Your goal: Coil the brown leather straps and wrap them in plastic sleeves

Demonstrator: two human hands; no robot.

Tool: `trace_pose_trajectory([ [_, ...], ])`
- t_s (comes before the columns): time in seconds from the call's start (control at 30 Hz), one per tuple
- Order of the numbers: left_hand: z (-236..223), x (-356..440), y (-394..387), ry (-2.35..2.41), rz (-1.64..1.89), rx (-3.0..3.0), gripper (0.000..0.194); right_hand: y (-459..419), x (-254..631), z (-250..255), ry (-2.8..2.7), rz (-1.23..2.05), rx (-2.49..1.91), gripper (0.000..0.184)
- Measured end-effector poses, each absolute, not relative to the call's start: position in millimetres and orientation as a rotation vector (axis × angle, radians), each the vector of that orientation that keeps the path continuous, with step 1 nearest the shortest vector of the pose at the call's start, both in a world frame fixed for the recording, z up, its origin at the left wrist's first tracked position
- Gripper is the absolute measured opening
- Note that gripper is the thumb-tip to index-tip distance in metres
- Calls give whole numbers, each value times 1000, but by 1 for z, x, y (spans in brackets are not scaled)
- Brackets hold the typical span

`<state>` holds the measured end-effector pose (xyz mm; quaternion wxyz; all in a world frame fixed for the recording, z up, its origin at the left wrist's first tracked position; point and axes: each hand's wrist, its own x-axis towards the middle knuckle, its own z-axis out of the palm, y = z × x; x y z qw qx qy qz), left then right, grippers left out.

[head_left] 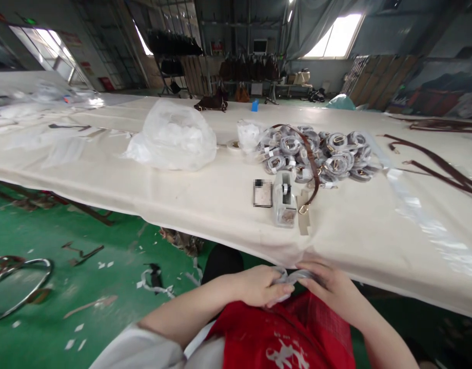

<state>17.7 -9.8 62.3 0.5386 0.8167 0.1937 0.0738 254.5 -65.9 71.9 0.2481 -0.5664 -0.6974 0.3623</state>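
Close to my lap, a grey, plastic-wrapped strap (294,277) is bent in a loop between my two hands. My left hand (261,288) is closed on its left end, with the thumb pressed over the wrapping. On the other side my right hand (328,286) grips the strap, its fingers partly hiding it. Beyond my hands, a tape dispenser (285,202) stands on the table, with a brown leather strap (311,159) trailing down beside it. Behind the dispenser lies a pile of coiled straps in plastic (338,163).
A large clear plastic bag (178,136) rests left of the pile on the cream-covered table (205,197). Loose brown straps (439,171) and a strip of clear plastic bags (416,210) are at the right. Scraps lie on the green floor (120,302).
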Motion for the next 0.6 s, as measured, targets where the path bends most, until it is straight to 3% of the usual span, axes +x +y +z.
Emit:
trace_pose_trajectory([
  [0.17,56,12,0,510,-41,1818,70,-70,246,72,-2009,1083,-1554,20],
  [0.3,50,7,5,468,-203,1875,73,-70,240,70,-2111,1345,-1495,33],
  [0.4,51,3,5,420,-290,1598,71,-68,237,61,-2088,1335,-1453,35],
  [0.6,40,6,6,392,53,1012,73,-80,210,35,-1709,1330,-1347,44],
])
